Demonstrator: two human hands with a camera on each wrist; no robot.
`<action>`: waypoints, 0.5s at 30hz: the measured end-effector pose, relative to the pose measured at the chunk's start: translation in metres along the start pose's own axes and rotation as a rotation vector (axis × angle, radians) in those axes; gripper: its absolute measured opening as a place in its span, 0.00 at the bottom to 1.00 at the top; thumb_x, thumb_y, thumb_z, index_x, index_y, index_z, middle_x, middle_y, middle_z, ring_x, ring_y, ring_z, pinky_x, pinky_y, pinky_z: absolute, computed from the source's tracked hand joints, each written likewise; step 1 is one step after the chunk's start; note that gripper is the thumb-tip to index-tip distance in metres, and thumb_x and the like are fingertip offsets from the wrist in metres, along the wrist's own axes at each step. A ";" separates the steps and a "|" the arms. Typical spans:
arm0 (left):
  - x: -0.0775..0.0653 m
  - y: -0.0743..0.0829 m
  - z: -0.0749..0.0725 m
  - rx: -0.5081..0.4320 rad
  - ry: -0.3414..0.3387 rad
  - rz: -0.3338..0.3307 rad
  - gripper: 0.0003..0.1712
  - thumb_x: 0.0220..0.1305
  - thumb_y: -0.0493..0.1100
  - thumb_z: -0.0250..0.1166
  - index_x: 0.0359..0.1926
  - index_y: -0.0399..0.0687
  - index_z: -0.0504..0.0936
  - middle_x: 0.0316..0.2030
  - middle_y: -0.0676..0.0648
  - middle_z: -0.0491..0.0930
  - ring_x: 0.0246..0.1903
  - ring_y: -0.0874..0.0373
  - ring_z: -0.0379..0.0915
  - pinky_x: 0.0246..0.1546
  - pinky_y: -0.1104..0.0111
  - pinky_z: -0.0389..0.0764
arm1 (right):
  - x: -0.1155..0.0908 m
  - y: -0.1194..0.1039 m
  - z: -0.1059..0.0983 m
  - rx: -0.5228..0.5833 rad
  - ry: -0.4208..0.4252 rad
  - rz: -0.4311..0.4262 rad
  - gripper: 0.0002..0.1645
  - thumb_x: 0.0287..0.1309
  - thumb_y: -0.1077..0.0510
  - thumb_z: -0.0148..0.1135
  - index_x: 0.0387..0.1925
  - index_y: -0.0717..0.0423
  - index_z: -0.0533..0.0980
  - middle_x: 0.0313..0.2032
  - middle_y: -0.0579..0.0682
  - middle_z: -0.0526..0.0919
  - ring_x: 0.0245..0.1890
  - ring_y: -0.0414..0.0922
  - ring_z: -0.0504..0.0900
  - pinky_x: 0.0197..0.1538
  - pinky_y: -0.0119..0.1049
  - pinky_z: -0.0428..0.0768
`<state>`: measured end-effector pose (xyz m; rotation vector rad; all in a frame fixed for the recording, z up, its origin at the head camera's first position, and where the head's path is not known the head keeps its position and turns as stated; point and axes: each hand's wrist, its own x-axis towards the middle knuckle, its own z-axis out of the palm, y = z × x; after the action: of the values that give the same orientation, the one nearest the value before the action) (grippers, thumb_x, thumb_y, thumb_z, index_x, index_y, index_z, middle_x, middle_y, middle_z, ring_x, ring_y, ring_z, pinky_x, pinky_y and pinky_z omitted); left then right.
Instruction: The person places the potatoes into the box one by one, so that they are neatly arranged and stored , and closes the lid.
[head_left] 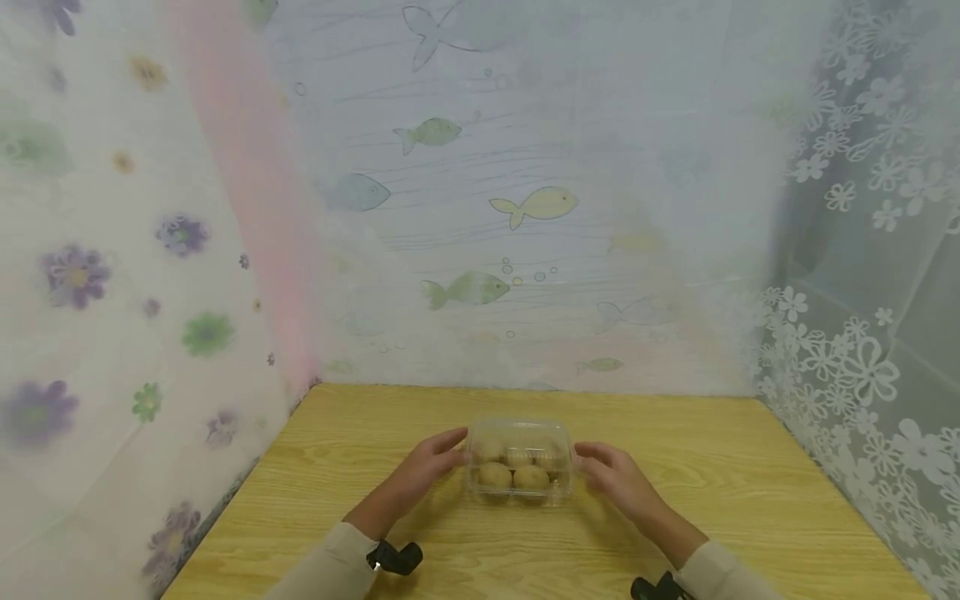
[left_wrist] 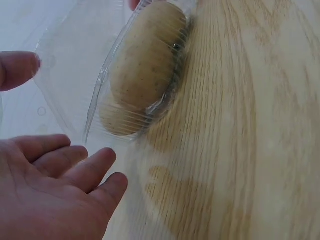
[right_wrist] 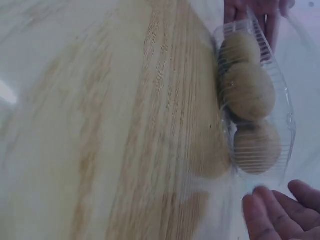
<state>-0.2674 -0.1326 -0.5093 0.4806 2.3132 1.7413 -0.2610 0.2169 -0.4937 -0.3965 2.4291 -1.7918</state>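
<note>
A clear plastic clamshell container (head_left: pixel 564 483) sits on the table with several round, tan potatoes (head_left: pixel 531 478) inside. Its transparent lid (left_wrist: pixel 65 65) stands above the rim in the left wrist view; whether it is fully fastened I cannot tell. My left hand (head_left: pixel 426 467) is at the container's left side, its thumb (left_wrist: pixel 20 70) at the lid edge and its other fingers extended, palm facing the side. On the opposite side, my right hand (head_left: pixel 617 475) has loosely extended fingers (right_wrist: pixel 267 212) close beside the end wall, with a small gap showing in the right wrist view.
The wood-grain table (head_left: pixel 360 425) carries the container near its middle. Behind it hangs a fish-printed curtain (head_left: pixel 450 208), with flower-patterned sheets (head_left: pixel 112 333) along both sides. Black wrist-worn devices (head_left: pixel 397 557) show below the sleeves.
</note>
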 end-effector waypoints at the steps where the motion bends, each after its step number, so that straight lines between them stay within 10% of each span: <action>1: -0.001 -0.001 0.001 -0.006 0.007 0.001 0.44 0.78 0.57 0.58 0.82 0.43 0.52 0.81 0.40 0.51 0.77 0.38 0.54 0.73 0.41 0.61 | -0.001 0.000 0.000 0.009 -0.001 0.006 0.33 0.74 0.51 0.57 0.69 0.69 0.70 0.69 0.67 0.73 0.65 0.61 0.77 0.60 0.52 0.82; 15: -0.010 0.005 0.017 -0.066 0.175 -0.094 0.32 0.73 0.50 0.65 0.65 0.29 0.73 0.55 0.35 0.80 0.45 0.47 0.83 0.43 0.54 0.85 | -0.010 -0.007 0.002 0.026 0.001 0.093 0.34 0.73 0.50 0.60 0.66 0.73 0.70 0.55 0.67 0.82 0.45 0.55 0.87 0.43 0.49 0.87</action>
<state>-0.2509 -0.1200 -0.5092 0.2117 2.3416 1.8758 -0.2496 0.2158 -0.4882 -0.2762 2.3804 -1.7837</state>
